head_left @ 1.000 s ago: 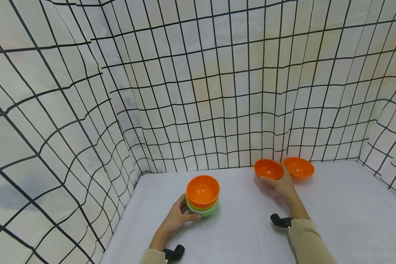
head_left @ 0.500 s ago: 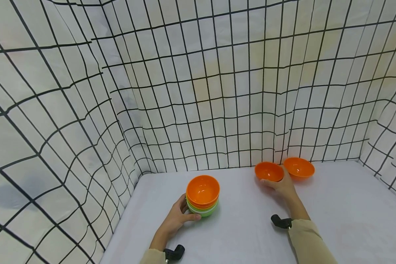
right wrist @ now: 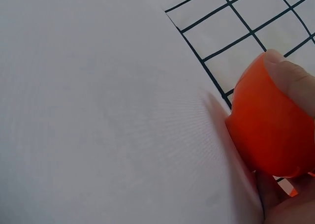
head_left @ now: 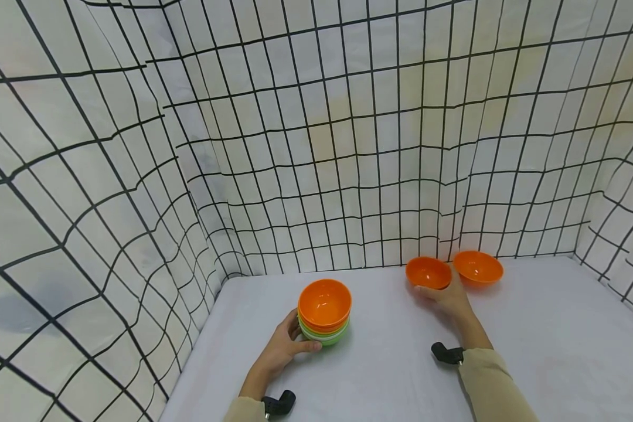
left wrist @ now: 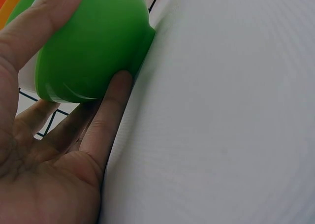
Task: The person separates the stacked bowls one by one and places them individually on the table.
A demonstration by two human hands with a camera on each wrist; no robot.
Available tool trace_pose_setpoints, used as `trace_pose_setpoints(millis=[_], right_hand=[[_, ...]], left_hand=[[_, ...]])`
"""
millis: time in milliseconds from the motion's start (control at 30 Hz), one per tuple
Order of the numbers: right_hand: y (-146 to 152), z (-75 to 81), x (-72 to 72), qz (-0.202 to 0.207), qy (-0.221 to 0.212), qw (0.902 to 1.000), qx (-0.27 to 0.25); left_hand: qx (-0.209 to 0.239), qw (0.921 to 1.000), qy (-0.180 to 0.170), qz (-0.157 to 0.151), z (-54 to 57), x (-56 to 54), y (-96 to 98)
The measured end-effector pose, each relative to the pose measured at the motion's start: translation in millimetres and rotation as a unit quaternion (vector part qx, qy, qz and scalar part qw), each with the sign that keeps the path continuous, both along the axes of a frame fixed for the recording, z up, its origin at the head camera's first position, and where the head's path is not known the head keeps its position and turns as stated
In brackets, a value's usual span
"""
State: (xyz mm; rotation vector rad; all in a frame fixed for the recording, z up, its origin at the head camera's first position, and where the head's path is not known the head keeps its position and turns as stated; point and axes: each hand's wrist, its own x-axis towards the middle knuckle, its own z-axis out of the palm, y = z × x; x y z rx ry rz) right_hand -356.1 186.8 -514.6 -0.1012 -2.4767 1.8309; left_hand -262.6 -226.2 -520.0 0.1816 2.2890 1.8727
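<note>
A stack of nested bowls (head_left: pixel 324 328) stands left of the table's middle, orange on top, with yellow, white and green rims beneath. My left hand (head_left: pixel 283 350) holds it from the left side, thumb at the front and fingers curving behind. The left wrist view shows the green bowl (left wrist: pixel 98 49) at the bottom between thumb and fingers, near the cloth. At the back right, my right hand (head_left: pixel 452 295) grips a small orange bowl (head_left: pixel 427 272). Its thumb lies against the bowl's wall (right wrist: pixel 273 120) in the right wrist view; the other fingers are partly hidden.
Another orange bowl (head_left: pixel 477 268) sits just right of the gripped one, close to the back edge. A white cloth (head_left: pixel 380 363) covers the table. White walls with a black grid (head_left: pixel 327 140) rise behind and on both sides.
The orange bowl in my right hand has shifted slightly towards me and a touch left. My left hand and the stack look the same.
</note>
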Motion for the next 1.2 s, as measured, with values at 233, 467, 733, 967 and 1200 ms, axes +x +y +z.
trace_pose_setpoints(millis=[233,467,733,967,1200], right_hand=[[-1.6,1.2,-1.1,-0.013,-0.010,0.9997,-0.020],[-0.5,0.8,-2.2,-0.005,-0.026,0.9996,-0.013],[-3.8,4.9,-4.1,-0.004,-0.047,0.9988,-0.017],[-5.1,5.3,-4.8,-0.006,-0.061,0.9979,-0.018],[-6.8,5.8,-5.2,-0.010,-0.066,0.9976,-0.022]], left_hand=[[0.000,1.0000,0.001,0.000,0.8,0.1,0.9],[-0.004,0.9999,0.011,0.003,0.0,0.5,2.4],[0.003,0.9999,0.013,0.003,-2.0,-0.3,0.9],[0.006,0.9999,0.011,-0.001,-1.8,0.9,0.4],[0.002,0.9999,0.012,0.001,-2.0,0.5,-0.2]])
